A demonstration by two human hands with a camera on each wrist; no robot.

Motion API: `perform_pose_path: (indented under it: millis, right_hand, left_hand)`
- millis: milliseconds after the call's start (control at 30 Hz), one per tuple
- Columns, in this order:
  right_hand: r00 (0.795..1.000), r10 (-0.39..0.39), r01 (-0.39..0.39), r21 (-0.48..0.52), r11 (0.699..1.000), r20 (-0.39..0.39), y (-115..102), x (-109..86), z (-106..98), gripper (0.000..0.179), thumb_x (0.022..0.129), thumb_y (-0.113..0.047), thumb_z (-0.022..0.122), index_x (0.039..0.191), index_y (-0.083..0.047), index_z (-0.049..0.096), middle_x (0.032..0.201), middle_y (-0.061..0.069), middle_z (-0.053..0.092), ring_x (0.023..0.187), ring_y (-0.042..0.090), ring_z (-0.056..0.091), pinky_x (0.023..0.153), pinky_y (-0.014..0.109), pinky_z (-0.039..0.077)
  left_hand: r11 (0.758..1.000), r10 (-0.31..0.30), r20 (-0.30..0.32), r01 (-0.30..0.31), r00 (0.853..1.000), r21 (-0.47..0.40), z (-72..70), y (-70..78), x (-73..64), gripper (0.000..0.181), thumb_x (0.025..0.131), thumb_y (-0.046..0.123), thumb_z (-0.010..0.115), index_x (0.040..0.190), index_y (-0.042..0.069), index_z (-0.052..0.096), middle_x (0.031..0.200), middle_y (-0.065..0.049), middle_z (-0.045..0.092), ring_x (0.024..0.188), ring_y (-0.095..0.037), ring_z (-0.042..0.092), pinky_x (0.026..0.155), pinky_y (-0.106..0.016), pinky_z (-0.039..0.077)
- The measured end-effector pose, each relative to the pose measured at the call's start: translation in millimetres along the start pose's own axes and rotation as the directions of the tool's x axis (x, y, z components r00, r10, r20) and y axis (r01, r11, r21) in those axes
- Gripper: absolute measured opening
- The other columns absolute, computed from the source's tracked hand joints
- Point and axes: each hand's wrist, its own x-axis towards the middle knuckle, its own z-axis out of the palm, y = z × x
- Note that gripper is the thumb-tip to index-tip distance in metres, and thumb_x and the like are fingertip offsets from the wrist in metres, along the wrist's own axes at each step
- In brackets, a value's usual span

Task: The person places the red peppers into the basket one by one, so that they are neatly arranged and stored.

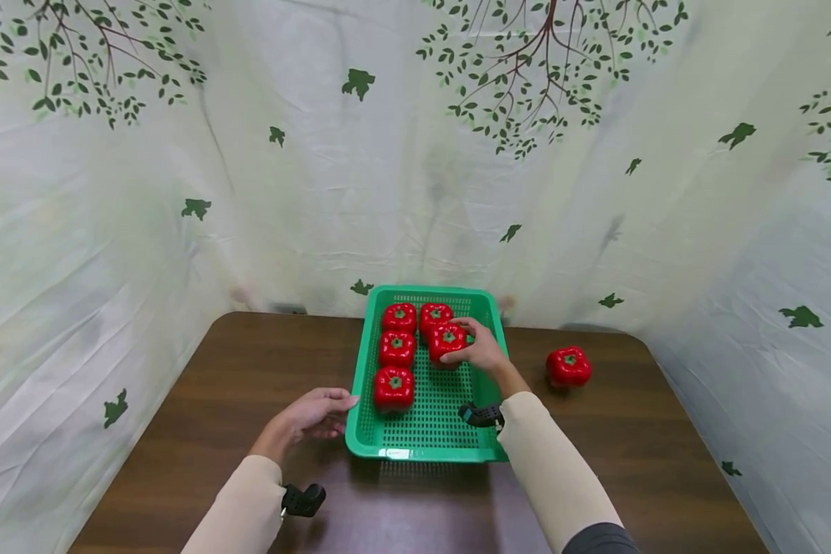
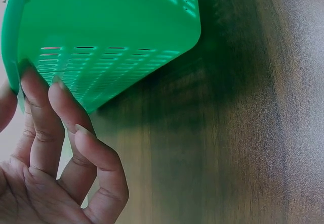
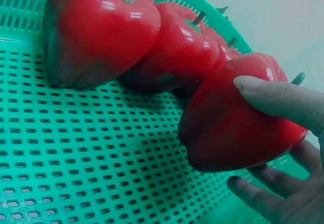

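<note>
A red bell pepper [image 1: 447, 343] with a green stem is gripped by my right hand [image 1: 480, 345], thumb on one side and fingers on the other. In the right wrist view this bell pepper [image 3: 238, 118] is tilted over the perforated basket floor; whether it touches the floor I cannot tell. Three more red peppers stand in a column along the basket's left side, the nearest pepper [image 1: 393, 388] at the front. Another pepper [image 1: 435, 315] sits behind the held one. My left hand [image 1: 318, 414] pinches the left rim of the green basket [image 2: 116, 16] between thumb and fingers.
A single red pepper [image 1: 569, 367] stands on the brown wooden table [image 1: 616, 446], right of the basket. Behind the table and along its sides hangs a pale cloth [image 1: 402, 192] printed with leaves. Dark cameras are strapped to both wrists.
</note>
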Motion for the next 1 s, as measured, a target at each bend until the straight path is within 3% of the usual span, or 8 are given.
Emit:
perform_pose_path:
  millis: [300,800,1000]
  right_hand:
    - [0.996,0.070,-0.070,0.011,0.998,-0.058,4,0.5,12,0.071,0.075,-0.006,0.082,0.137,-0.011,0.047,0.139,0.021,0.045,0.119,0.037,0.048,0.091,0.048,0.048]
    - [0.994,0.072,-0.070,0.030,0.997,-0.085,16,2.8,30,0.072,0.073,-0.005,0.083,0.136,-0.013,0.049,0.137,0.017,0.045,0.120,0.036,0.047,0.094,0.048,0.047]
    - [0.995,0.065,-0.066,-0.022,0.998,-0.080,16,3.9,33,0.074,0.075,-0.007,0.082,0.139,-0.012,0.044,0.137,0.018,0.046,0.120,0.037,0.048,0.093,0.049,0.047]
  left_hand:
    - [1.000,-0.002,0.007,0.002,1.000,0.002,-1.7,1.3,1.8,0.027,0.096,0.031,0.059,0.103,0.005,0.062,0.081,-0.001,0.066,0.069,-0.016,0.062,0.064,-0.026,0.050]
    - [1.000,-0.007,-0.001,0.007,1.000,0.000,-0.7,2.6,-1.8,0.027,0.095,0.032,0.060,0.102,0.006,0.062,0.081,-0.001,0.065,0.069,-0.016,0.062,0.067,-0.028,0.051]
    - [1.000,-0.010,0.000,0.010,1.000,-0.005,-0.6,2.0,-3.1,0.026,0.095,0.032,0.060,0.101,0.006,0.062,0.081,-0.001,0.065,0.069,-0.016,0.062,0.066,-0.028,0.051]
